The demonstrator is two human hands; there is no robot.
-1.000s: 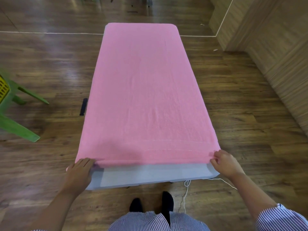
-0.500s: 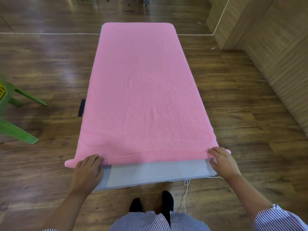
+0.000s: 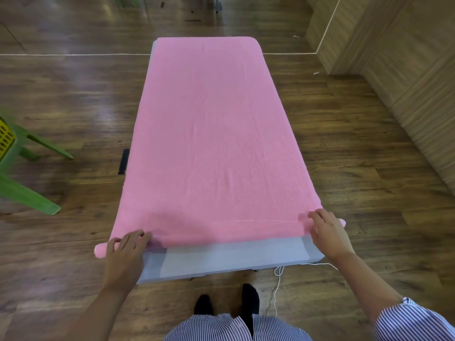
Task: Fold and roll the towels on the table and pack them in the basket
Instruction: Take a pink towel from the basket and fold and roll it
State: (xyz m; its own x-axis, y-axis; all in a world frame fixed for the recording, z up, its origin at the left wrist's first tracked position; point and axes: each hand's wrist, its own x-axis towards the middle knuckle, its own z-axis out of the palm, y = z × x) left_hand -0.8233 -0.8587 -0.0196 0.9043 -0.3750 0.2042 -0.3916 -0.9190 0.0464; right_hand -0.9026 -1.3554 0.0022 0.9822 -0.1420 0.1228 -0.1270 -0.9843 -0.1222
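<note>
**Roll started at the near edge**

At the near end of the worktop (image 3: 221, 262), I see the pink towel (image 3: 211, 134) now turned over into a thin roll, where a second ago it lay flat. My left hand (image 3: 125, 252) and right hand (image 3: 327, 232) rest on the roll's ends, fingers nearly straight, pressing. Rolling has begun; most of the towel lies unrolled ahead.
</note>
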